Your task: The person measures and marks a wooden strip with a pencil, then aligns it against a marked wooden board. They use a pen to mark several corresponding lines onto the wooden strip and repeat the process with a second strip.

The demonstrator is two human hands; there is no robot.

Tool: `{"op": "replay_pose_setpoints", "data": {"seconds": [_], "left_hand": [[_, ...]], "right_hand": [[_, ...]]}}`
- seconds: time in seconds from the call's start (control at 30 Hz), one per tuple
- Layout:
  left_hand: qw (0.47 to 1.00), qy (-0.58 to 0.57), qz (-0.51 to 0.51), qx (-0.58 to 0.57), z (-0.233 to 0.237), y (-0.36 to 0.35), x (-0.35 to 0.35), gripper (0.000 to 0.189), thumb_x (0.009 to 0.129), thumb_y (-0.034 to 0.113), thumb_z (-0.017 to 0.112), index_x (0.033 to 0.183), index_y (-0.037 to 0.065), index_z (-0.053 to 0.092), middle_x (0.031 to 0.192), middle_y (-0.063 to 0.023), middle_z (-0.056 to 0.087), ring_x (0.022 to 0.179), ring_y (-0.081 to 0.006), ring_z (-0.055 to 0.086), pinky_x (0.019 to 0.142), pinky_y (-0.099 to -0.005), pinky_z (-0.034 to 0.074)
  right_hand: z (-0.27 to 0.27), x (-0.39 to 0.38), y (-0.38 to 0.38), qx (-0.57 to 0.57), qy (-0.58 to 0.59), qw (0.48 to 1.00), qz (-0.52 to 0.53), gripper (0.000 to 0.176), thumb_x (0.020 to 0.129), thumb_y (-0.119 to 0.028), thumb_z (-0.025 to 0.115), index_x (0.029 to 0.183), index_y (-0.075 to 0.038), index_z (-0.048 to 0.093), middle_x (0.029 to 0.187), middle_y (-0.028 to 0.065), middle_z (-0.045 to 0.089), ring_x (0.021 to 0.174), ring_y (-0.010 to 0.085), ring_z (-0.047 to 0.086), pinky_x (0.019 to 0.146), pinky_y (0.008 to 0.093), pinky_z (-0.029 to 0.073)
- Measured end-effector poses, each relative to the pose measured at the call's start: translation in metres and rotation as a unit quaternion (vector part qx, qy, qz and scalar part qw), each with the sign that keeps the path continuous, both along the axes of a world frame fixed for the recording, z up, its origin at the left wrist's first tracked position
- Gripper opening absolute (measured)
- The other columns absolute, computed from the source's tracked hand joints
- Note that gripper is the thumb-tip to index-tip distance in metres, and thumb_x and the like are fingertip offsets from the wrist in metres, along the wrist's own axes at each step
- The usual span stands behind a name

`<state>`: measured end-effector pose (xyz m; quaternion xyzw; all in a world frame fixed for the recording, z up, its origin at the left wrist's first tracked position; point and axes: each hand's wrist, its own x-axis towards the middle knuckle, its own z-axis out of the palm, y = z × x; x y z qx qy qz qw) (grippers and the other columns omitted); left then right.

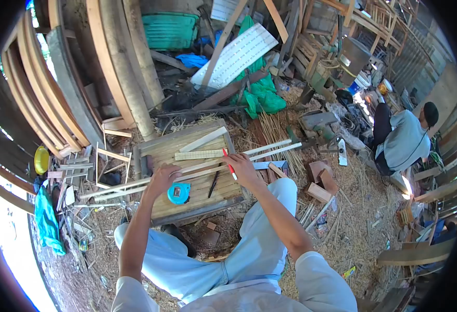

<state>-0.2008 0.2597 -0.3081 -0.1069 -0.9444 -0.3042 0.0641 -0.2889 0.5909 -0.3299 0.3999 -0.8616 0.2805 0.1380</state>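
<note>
Two long thin wooden strips (202,168) lie slantwise across a low slatted wooden worktable (158,208) before me. My left hand (165,179) is closed on the strips left of the middle. My right hand (243,169) is over their right part, fingers closed around a red pen (231,169) with a white end. Just behind the strips, near the pen's upper end, is a short flat stick (200,155) with marks along it. A turquoise tape measure (178,193) sits on the tabletop beside my left hand, and a thin dark stick-like tool (213,184) lies right of it.
Another pale wooden piece (203,139) lies at the table's back. Small wooden frames (115,164) stand at left, and wood blocks (319,182) lie on the shaving-strewn floor at right. Tall planks (114,67) lean behind. A person (403,138) sits at far right.
</note>
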Motion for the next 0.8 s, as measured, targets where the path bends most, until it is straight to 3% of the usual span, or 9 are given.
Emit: {"op": "replay_pose_setpoints", "data": {"seconds": [0.03, 0.07, 0.3, 0.43, 0.5, 0.57, 0.63, 0.73, 0.8], "left_hand": [[1.000, 0.009, -0.011, -0.027, 0.005, -0.003, 0.002, 0.022, 0.089, 0.017, 0.072, 0.106, 0.003, 0.074, 0.095, -0.0139, 0.072, 0.092, -0.0345, 0.065, 0.085, -0.0435, 0.051], [0.997, 0.055, -0.008, -0.048, 0.008, -0.007, 0.004, 0.021, 0.087, 0.023, 0.073, 0.100, 0.007, 0.076, 0.084, -0.0123, 0.072, 0.089, -0.0333, 0.063, 0.082, -0.0443, 0.050], [0.995, 0.020, 0.061, -0.071, 0.032, -0.036, 0.040, 0.018, 0.087, 0.021, 0.073, 0.094, 0.005, 0.077, 0.085, -0.0164, 0.071, 0.084, -0.0337, 0.065, 0.079, -0.0446, 0.051], [0.993, -0.016, 0.113, 0.040, 0.038, -0.045, 0.046, 0.028, 0.083, 0.031, 0.078, 0.091, 0.005, 0.076, 0.084, -0.0202, 0.070, 0.078, -0.0384, 0.068, 0.075, -0.0479, 0.053], [0.993, 0.005, 0.107, -0.046, 0.043, -0.039, 0.044, 0.029, 0.081, 0.032, 0.080, 0.089, 0.005, 0.076, 0.087, -0.0208, 0.071, 0.083, -0.0389, 0.069, 0.078, -0.0472, 0.054], [0.992, 0.030, 0.099, -0.066, 0.039, -0.024, 0.037, 0.030, 0.079, 0.032, 0.082, 0.092, 0.006, 0.075, 0.090, -0.0199, 0.071, 0.087, -0.0377, 0.069, 0.080, -0.0469, 0.054], [0.992, 0.121, 0.016, -0.014, 0.039, -0.007, 0.030, 0.031, 0.079, 0.029, 0.081, 0.099, 0.006, 0.072, 0.094, -0.0170, 0.072, 0.089, -0.0370, 0.068, 0.080, -0.0464, 0.054], [0.998, 0.053, 0.019, 0.025, 0.031, 0.006, 0.021, 0.030, 0.080, 0.023, 0.080, 0.104, 0.007, 0.070, 0.096, -0.0134, 0.072, 0.089, -0.0361, 0.068, 0.080, -0.0443, 0.054], [0.997, 0.076, 0.023, 0.008, 0.026, 0.003, 0.027, 0.028, 0.080, 0.019, 0.079, 0.103, 0.007, 0.069, 0.096, -0.0123, 0.072, 0.089, -0.0356, 0.068, 0.079, -0.0435, 0.054]], "right_hand": [[0.000, 0.001, -0.001, 0.007, 0.023, 1.000, -0.009, 0.029, 0.088, -0.008, 0.064, 0.117, -0.010, 0.064, 0.115, 0.0117, 0.068, 0.114, 0.0305, 0.060, 0.102, 0.0470, 0.041], [0.001, -0.002, -0.003, 0.007, 0.031, 0.999, -0.004, 0.029, 0.088, -0.008, 0.064, 0.117, -0.010, 0.064, 0.115, 0.0117, 0.068, 0.114, 0.0305, 0.060, 0.102, 0.0470, 0.041], [0.024, -0.006, -0.010, -0.007, 0.061, 0.998, -0.003, 0.030, 0.086, -0.005, 0.063, 0.116, -0.010, 0.065, 0.110, 0.0103, 0.068, 0.109, 0.0291, 0.062, 0.100, 0.0457, 0.042], [0.029, 0.000, -0.022, -0.013, 0.056, 0.997, 0.050, 0.034, 0.083, 0.000, 0.062, 0.115, -0.010, 0.063, 0.109, 0.0110, 0.066, 0.105, 0.0295, 0.063, 0.100, 0.0457, 0.040], [0.030, 0.003, -0.029, -0.014, 0.045, 0.998, 0.042, 0.032, 0.083, -0.002, 0.062, 0.114, -0.009, 0.065, 0.110, 0.0117, 0.067, 0.104, 0.0303, 0.063, 0.099, 0.0461, 0.041], [0.030, 0.007, -0.036, -0.009, 0.038, 0.998, 0.049, 0.033, 0.082, -0.002, 0.062, 0.114, -0.008, 0.066, 0.111, 0.0123, 0.068, 0.103, 0.0301, 0.064, 0.096, 0.0465, 0.043], [0.033, 0.014, -0.047, -0.018, 0.033, 0.997, 0.061, 0.034, 0.081, -0.002, 0.064, 0.114, -0.008, 0.066, 0.108, 0.0117, 0.069, 0.101, 0.0303, 0.065, 0.093, 0.0457, 0.045], [0.038, 0.014, -0.060, -0.019, 0.037, 0.996, 0.083, 0.034, 0.079, -0.001, 0.066, 0.113, -0.007, 0.067, 0.104, 0.0110, 0.070, 0.098, 0.0310, 0.065, 0.088, 0.0449, 0.048], [0.035, 0.011, -0.065, -0.013, 0.044, 0.994, 0.103, 0.033, 0.078, 0.001, 0.068, 0.111, -0.005, 0.066, 0.103, 0.0107, 0.069, 0.098, 0.0316, 0.064, 0.087, 0.0451, 0.049]]}}
